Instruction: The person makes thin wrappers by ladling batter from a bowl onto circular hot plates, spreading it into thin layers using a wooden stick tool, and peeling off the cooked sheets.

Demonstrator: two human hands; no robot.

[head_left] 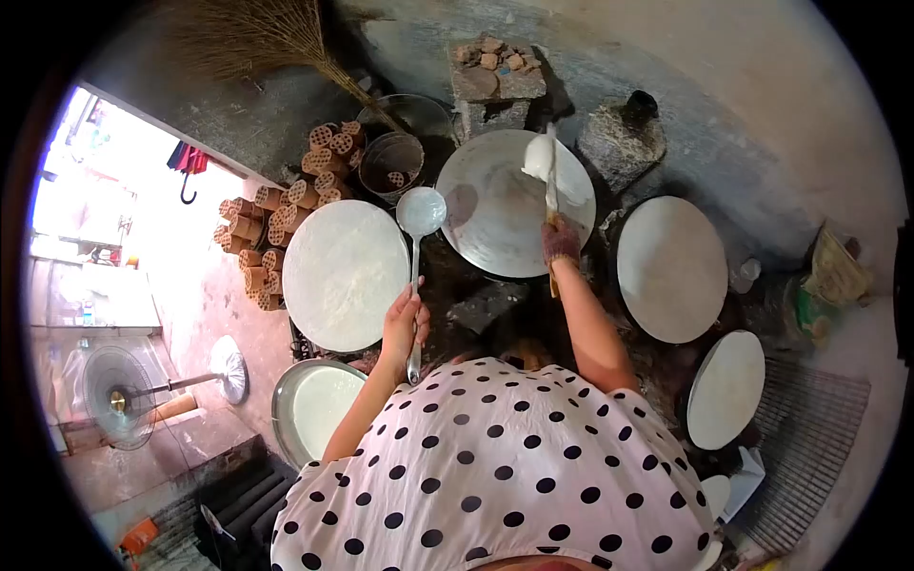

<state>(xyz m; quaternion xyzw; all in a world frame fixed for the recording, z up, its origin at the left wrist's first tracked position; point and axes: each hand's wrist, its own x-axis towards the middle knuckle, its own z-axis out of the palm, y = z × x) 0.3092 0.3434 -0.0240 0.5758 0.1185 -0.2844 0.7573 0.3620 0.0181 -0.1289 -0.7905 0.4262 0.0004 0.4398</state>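
Note:
My left hand [405, 322] is wrapped round the handle of a metal ladle [421, 211], whose bowl has a whitish wet film. That bowl is between a pale round disc [347, 276] and a large round griddle [495, 238]. In a dark reddish glove, my right hand [561, 240] grips a long thin stick [551, 195] that reaches out over the griddle. A white soft-looking lump [537, 158] is at the stick's far part; whether it touches the griddle I cannot tell. Down to the left, a metal basin [279, 407] contains white liquid.
Perforated clay-coloured cylinders [249, 228] are stacked at the left, near a bucket [391, 164] and a broom [328, 67]. More round pale discs [671, 271] [727, 390] stand at the right beside a wire rack [809, 443]. A fan [119, 398] stands lower left.

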